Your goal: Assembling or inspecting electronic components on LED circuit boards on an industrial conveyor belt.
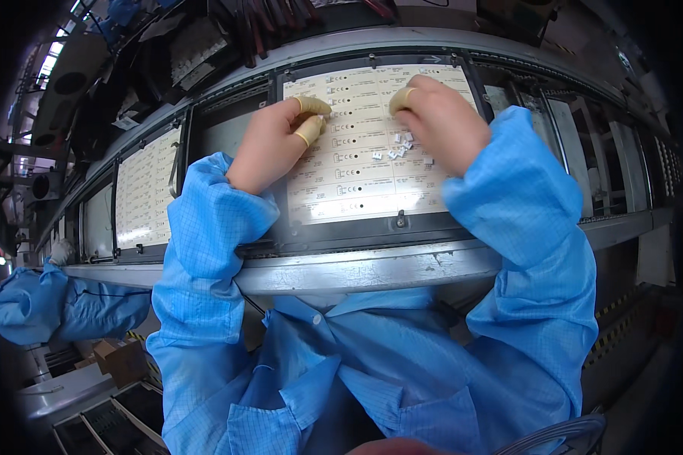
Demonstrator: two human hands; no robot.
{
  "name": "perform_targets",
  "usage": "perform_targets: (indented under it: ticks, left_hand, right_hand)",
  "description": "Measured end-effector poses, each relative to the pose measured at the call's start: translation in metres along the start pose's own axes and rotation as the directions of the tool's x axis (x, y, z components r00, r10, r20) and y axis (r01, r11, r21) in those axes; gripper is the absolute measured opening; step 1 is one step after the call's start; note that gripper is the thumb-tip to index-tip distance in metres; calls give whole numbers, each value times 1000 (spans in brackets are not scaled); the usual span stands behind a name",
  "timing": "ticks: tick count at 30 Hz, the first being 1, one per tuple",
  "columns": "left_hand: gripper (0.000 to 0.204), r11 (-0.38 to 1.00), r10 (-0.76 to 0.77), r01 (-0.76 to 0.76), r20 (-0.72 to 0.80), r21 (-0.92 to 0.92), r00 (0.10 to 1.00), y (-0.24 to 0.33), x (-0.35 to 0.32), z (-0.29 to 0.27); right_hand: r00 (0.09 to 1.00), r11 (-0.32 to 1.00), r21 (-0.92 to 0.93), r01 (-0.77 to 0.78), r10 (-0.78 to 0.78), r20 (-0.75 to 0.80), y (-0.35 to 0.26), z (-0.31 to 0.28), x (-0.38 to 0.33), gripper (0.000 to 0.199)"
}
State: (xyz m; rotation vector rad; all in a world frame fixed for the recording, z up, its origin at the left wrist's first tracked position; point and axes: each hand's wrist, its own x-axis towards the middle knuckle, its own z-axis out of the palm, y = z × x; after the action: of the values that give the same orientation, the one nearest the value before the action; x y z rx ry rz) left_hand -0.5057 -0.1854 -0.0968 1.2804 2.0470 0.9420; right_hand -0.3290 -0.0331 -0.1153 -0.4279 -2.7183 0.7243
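A white printed board panel [379,189], marked in repeated rows, lies in a black frame in front of me. My left hand [273,140] reaches its left part, with pale yellow finger cots on thumb and index finger. Those two fingertips close around a small white connector [325,117] at the panel's surface. Over the right part, my right hand [444,125] is curled, a finger cot on its index finger; what its fingertips hold, if anything, is hidden. Several loose white connectors [404,142] are scattered on the panel just below the right hand.
A metal rail [372,271] runs along the near side of the frame. Another framed panel [148,189] stands farther left on the line. A blue-sleeved arm [68,303] of another person shows at the far left. Dark bins [197,53] stand beyond the line.
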Motion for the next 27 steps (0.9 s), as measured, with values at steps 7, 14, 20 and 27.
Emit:
perform_targets:
  ticks: [7,14,20,27]
  left_hand:
    - [20,946,173,-186,73,264,982,-5,0,2]
    - [18,920,191,-194,42,341,981,6,-3,13]
    - [16,811,262,-279,107,514,959,6,0,14]
    - [14,820,257,-249,58,515,965,12,2,18]
  right_hand:
    - [992,990,72,-124,127,-28,25,-30,-14,10]
    - [955,937,191,-292,296,13,37,-31,-40,15]
    - [948,929,188,-319,314,54,37,-38,-43,20]
    - [917,905,149,-398,390,83,41,-35,-38,16]
